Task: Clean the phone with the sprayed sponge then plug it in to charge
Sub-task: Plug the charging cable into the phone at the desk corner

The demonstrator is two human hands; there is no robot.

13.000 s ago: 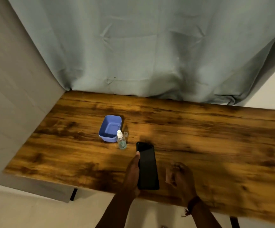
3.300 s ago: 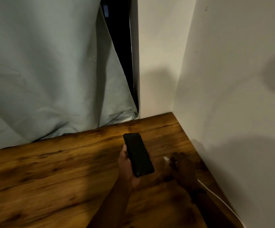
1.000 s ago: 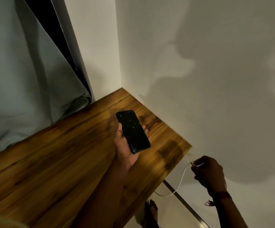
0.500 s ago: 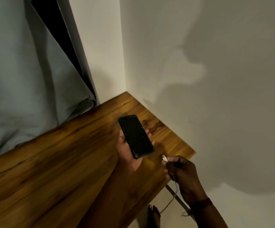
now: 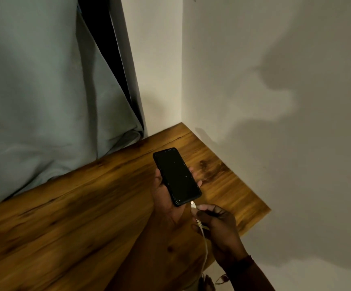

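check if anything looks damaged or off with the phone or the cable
The phone, held in the left hand, has a dark screen with pale scratch- or crack-like marks, thickest near its bottom edge. The white cable looks intact.

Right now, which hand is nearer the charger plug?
Right. The right hand pinches the charging cable just behind its plug, at the phone's bottom edge; the left hand holds the phone above.

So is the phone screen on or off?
Off: the black rectangular phone in the left hand shows an unlit screen, with the white cable plug at its bottom edge.
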